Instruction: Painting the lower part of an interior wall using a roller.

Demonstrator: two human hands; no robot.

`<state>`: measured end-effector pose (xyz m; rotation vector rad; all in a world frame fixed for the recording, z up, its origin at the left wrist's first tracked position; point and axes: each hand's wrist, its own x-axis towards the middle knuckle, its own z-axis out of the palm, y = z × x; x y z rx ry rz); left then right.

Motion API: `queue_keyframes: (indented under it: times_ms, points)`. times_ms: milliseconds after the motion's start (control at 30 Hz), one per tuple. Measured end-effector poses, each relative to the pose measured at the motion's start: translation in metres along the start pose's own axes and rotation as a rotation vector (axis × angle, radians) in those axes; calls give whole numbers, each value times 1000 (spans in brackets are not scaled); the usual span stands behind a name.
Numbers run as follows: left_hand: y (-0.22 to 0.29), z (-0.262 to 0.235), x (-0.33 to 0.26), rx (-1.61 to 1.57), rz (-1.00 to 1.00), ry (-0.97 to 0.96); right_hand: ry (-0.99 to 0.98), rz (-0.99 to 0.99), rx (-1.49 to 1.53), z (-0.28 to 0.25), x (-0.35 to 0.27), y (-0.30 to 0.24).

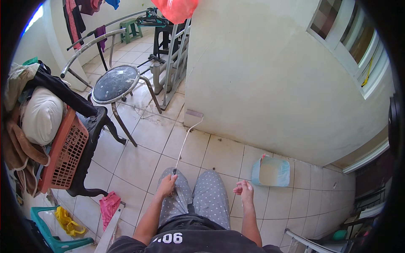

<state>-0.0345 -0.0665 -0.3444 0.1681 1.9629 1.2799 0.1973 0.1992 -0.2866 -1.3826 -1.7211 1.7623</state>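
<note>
I see my left hand (167, 185) at lower centre of the frame, resting on the left knee of grey dotted trousers (206, 198) and clenched around the dark end of a thin white cord (185, 139). The cord runs from that hand up across the floor tiles (139, 164) to a small plate (194, 113) at the foot of the cream wall (261, 84), just above centre. My right hand (244, 190) hangs beside the right knee, right of centre, fingers loosely curled and holding nothing.

Just right of that hand a pale blue tub (272, 172) sits on the floor, near the wall. At upper left of centre stands a round stool (114, 83) with a dark seat and metal legs. At the left edge an orange basket (65, 154) sits on a black chair (95, 126), piled with a white pillow (41, 116) and clothes. At lower left a pink cloth (109, 204) lies on the tiles, next to a green stool (50, 236) with a yellow rag (67, 221) on it. A red bag (175, 9) hangs at the top edge, above a metal rack (175, 63)
</note>
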Motion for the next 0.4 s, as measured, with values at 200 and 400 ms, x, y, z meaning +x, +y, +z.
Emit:
queue_keyframes:
  times_ms: [200,400]
  points:
    - [24,-11,-21,-113,57,-47,14,-22,-57,-1,5,3]
    - [98,-33,-45,-84,164,6,-45,-25,-18,15,5,-3]
